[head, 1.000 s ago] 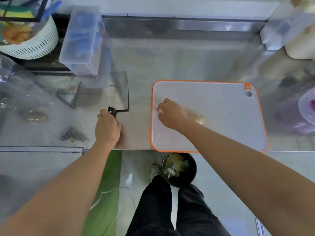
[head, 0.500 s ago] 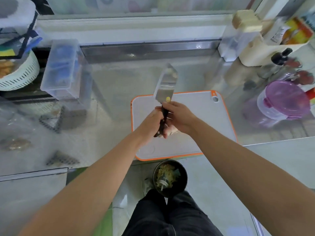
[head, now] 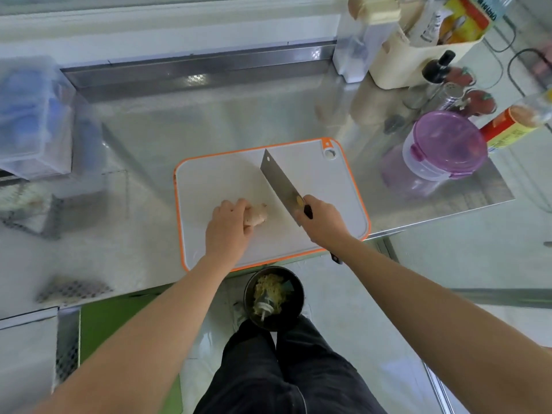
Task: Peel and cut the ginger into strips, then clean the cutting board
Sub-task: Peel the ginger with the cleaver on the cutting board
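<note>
Left hand (head: 228, 227) grips the ginger (head: 257, 216) on the cutting board (head: 334, 186); right hand (head: 321, 224) grips the knife (head: 279, 182) beside it.

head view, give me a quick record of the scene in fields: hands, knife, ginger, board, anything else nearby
left hand: holds the ginger down on the cutting board
right hand: grips the knife by its handle
knife: blade right of the ginger, apart from it, tip pointing away from the person
ginger: one pale piece, partly under the hand; no strips visible
cutting board: white, orange rim, on the metal counter
nearby: purple-lidded container to the right; dark bin with scraps on the floor
</note>
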A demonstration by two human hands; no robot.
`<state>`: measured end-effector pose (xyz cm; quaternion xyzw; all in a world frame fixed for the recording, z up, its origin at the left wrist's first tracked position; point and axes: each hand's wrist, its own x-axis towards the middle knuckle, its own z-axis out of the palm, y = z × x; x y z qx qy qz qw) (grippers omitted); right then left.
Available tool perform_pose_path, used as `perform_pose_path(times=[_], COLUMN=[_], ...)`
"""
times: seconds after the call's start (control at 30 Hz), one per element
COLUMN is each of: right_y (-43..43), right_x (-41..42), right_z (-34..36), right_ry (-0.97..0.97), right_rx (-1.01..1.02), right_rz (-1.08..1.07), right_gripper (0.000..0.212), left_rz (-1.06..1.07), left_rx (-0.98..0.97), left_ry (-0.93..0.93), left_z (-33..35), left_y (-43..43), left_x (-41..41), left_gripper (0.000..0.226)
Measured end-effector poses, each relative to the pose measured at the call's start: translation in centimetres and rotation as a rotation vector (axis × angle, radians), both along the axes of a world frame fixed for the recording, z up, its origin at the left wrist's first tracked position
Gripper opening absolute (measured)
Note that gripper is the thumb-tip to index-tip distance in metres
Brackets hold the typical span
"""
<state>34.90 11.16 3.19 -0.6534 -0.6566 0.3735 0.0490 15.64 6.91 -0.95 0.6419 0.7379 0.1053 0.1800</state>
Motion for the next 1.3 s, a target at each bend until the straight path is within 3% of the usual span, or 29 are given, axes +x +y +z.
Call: perform_pose_path(times=[0.2, 0.37, 0.57, 0.73, 1.0, 1.17, 1.3], right_y=[-0.1, 0.1, -0.4, -0.1, -1.1, -1.5, -1.1], right_x=[-0.3, -1.1, -1.1, -0.9, -2.0, -2.6, -3.5], right_z=[-0.2, 0.9, 0.5, 1.1, 0.8, 0.4, -0.4], right_ry=[-0.067, -0.019, -0.078, -0.091, -0.076, -0.033, -0.052], right_rx=[-0.045, 0.094, 0.085, 0.044, -0.025, -0.06, -0.067], right_rz=[0.109, 0.203, 0.284, 0.329, 0.248, 0.186, 0.197], right_gripper=[0.013, 0.021, 0.02, 0.035, 0.02, 0.027, 0.015], left_rz=[0.029, 0.068, 0.082, 0.09, 0.104, 0.098, 0.084], left_rx=[-0.01, 0.061, 0.076, 0.072, 0.076, 0.08, 0.086], left_ry=[-0.107, -0.069, -0.087, -0.092, -0.112, -0.113, -0.121], left_z=[0.2, 0.0, -0.1, -0.2, -0.3, -0.3, -0.2], left_y=[-0.1, 0.2, 0.5, 0.6, 0.9, 1.0, 1.1], left_x=[0.5, 1.2, 0.9, 0.8, 0.7, 0.7, 0.6], left_gripper=[0.043, 0.027, 0.025, 0.023, 0.021, 0.021, 0.021])
